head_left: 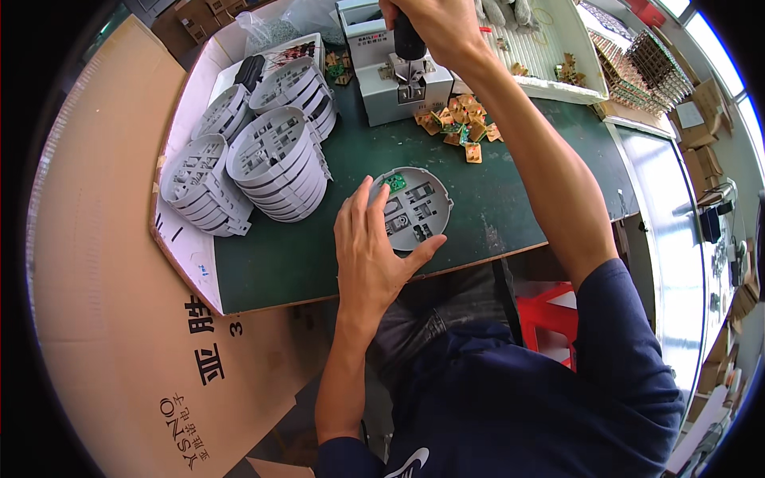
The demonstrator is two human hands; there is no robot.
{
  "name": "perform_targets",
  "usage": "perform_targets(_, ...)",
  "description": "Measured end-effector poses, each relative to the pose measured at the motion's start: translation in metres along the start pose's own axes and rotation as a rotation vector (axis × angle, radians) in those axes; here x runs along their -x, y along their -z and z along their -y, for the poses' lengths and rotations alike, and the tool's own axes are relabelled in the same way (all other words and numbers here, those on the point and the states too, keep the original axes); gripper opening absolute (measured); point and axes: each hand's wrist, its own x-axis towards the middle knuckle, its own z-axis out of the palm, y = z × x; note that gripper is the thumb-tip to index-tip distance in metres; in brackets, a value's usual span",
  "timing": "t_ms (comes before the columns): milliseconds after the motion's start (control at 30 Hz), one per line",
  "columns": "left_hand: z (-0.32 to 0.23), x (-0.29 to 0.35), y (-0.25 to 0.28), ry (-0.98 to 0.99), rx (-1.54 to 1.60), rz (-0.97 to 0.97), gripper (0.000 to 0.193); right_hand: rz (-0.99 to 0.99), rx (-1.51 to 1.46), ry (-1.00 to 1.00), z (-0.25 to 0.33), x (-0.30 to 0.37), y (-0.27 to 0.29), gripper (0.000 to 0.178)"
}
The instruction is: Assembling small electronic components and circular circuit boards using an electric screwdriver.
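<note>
My left hand (370, 239) lies with its fingers spread over the left side of a round grey plastic housing (414, 231) on the green table. Its fingertips are by a small green circuit board (394, 182) in the housing, and the thumb reaches along the near rim. At the top, my right hand (446, 32) is closed around a black-handled screwdriver (409, 41). The tool's lower end is at the front of a grey screw feeder (378, 88); its tip is hard to make out.
Stacks of similar grey housings (279, 171) stand at the left. Small orange and green circuit boards (462, 119) lie heaped right of the feeder. A white tray (550, 88) is at the back right, and a red stool (546, 315) is below the table edge.
</note>
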Motion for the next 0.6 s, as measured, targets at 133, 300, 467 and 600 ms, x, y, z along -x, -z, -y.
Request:
perform_targets(133, 0.0, -0.001, -0.001, -0.007, -0.011, -0.009, 0.092, 0.113, -0.095, -0.076, 0.012, 0.026, 0.0, 0.024)
perform_targets(300, 0.002, -0.001, 0.0, -0.022, -0.022, -0.015, 0.092, 0.199, -0.284, -0.217, 0.045, 0.068, -0.015, 0.049)
perform_targets(467, 0.002, -0.001, -0.001, -0.035, -0.016, -0.018, 0.093, 0.244, -0.348, -0.265, 0.035, 0.085, -0.022, 0.044)
perform_targets(600, 0.001, -0.001, -0.001, -0.019, 0.0, -0.03, 0.091, 0.249, -0.309, -0.297, 0.035, 0.089, -0.022, 0.044)
